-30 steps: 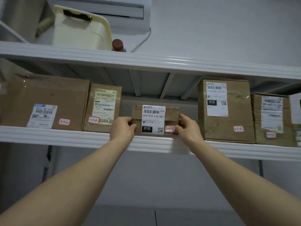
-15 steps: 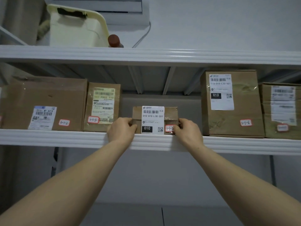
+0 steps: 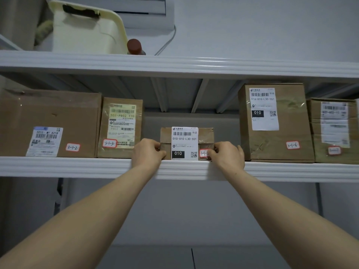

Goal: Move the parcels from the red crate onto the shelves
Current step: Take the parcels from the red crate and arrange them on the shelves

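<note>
On shelf [image 3: 77, 167], hands [image 3: 147, 152] [image 3: 227, 155] grip parcel [image 3: 206, 135] labelled 010-010-L30-551.

A cream plastic bin [image 3: 85, 33] stood at the upper left of the frame, with a dark handle slot near its top edge. A brown-capped bottle [image 3: 134, 47] stood just beside the bin's right edge. A white wall unit [image 3: 143, 14] was mounted at top centre, and a thin cable [image 3: 169, 41] curved down from it along the grey wall [image 3: 262, 26].

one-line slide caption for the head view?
Left hand and right hand grip a small parcel by its ends on the white shelf, between parcel 3-1-3 and parcel 3-1-6.
</note>
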A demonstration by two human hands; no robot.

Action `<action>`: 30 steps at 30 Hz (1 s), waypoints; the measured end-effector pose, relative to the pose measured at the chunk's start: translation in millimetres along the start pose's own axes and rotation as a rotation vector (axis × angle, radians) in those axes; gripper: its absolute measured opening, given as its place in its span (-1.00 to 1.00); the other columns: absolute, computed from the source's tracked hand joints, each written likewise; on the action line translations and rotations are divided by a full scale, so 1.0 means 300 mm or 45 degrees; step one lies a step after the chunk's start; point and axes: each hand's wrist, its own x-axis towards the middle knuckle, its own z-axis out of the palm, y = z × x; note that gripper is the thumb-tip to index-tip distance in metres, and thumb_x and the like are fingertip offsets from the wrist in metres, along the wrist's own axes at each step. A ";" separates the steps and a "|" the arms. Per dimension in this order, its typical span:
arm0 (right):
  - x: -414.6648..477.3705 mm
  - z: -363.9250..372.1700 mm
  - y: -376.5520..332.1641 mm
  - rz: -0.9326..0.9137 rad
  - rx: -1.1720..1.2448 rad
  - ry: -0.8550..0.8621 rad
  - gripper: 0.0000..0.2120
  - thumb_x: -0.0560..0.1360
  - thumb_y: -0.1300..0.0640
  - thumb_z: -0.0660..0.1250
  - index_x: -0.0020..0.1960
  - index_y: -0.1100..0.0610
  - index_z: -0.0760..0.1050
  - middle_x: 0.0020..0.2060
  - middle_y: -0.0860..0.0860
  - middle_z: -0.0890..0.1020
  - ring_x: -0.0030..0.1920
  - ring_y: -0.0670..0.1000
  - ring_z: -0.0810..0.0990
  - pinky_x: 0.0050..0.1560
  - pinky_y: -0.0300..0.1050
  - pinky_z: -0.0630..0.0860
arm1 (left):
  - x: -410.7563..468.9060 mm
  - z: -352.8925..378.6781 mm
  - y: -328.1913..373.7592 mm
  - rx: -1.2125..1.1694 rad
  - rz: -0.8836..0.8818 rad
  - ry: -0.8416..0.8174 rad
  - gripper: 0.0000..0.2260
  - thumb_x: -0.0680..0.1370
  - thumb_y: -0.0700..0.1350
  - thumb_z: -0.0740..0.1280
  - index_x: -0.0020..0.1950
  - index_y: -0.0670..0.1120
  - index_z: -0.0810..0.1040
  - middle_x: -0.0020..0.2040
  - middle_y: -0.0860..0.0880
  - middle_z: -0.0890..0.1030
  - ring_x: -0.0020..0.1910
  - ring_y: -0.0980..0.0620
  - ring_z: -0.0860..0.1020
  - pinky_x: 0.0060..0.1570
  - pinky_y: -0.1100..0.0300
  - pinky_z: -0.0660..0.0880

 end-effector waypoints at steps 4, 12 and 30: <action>0.005 0.000 0.004 0.014 0.013 -0.013 -0.79 0.55 0.10 0.22 -0.22 0.11 0.51 -0.42 -0.03 0.43 -0.22 0.09 0.41 0.47 0.03 0.08 | 0.005 0.002 -0.003 0.003 0.003 -0.016 -0.90 0.43 -0.16 0.42 -0.13 -0.16 0.70 -0.14 -0.14 0.67 -0.06 -0.12 0.59 -0.06 0.09 0.52; -0.002 0.009 0.010 0.038 0.015 0.005 -0.78 0.58 0.10 0.21 -0.20 0.16 0.49 -0.22 0.10 0.58 -0.20 0.09 0.38 0.36 0.03 0.30 | 0.002 0.013 0.002 -0.012 -0.004 -0.058 -0.92 0.43 -0.19 0.39 -0.17 -0.14 0.69 -0.21 -0.14 0.65 -0.12 -0.12 0.58 -0.19 0.14 0.47; -0.036 -0.015 0.023 0.044 -0.022 -0.064 -0.65 0.61 0.09 0.14 -0.34 0.14 0.31 -0.40 0.02 0.42 -0.23 0.12 0.39 0.44 0.03 0.14 | -0.006 0.014 0.023 0.073 -0.067 -0.098 -0.90 0.50 -0.21 0.35 -0.11 -0.18 0.67 -0.12 -0.15 0.64 -0.08 -0.15 0.55 -0.16 0.16 0.41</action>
